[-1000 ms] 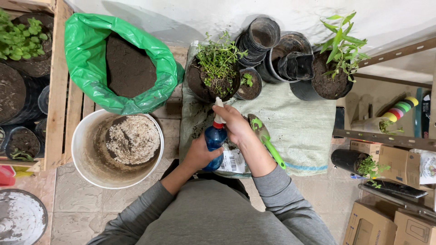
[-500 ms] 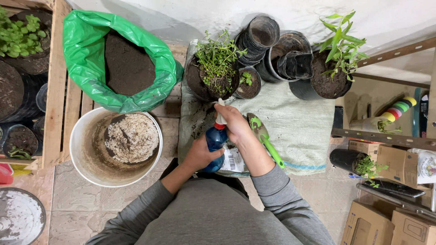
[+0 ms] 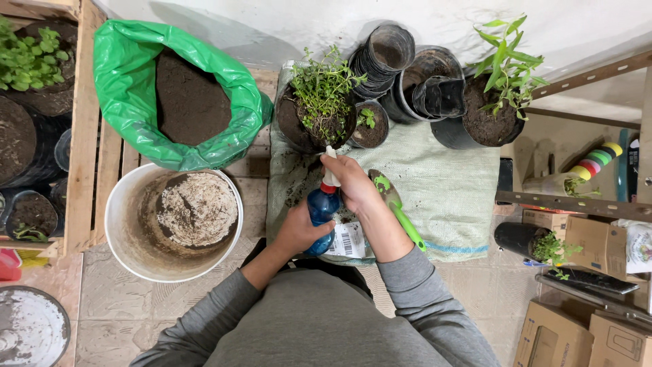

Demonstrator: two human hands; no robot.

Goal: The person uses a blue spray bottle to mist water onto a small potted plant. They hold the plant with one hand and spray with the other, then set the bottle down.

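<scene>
A blue spray bottle (image 3: 320, 206) with a white and red nozzle is held by both hands over a pale woven sack (image 3: 448, 183). My left hand (image 3: 299, 230) grips the bottle's body from below. My right hand (image 3: 352, 180) wraps the nozzle head, which points at a black pot of small-leaved herbs (image 3: 319, 109). A small black pot with a seedling (image 3: 370, 124) stands just right of it. A green-handled trowel (image 3: 401, 214) lies on the sack, right beside my right forearm.
A green bag of dark soil (image 3: 183, 95) and a white bucket with pale crumbly mix (image 3: 173, 221) sit to the left. Stacked empty black pots (image 3: 407, 68) and a leafy potted plant (image 3: 492, 102) stand at the back. Wooden crates with pots are far left, cardboard boxes at right.
</scene>
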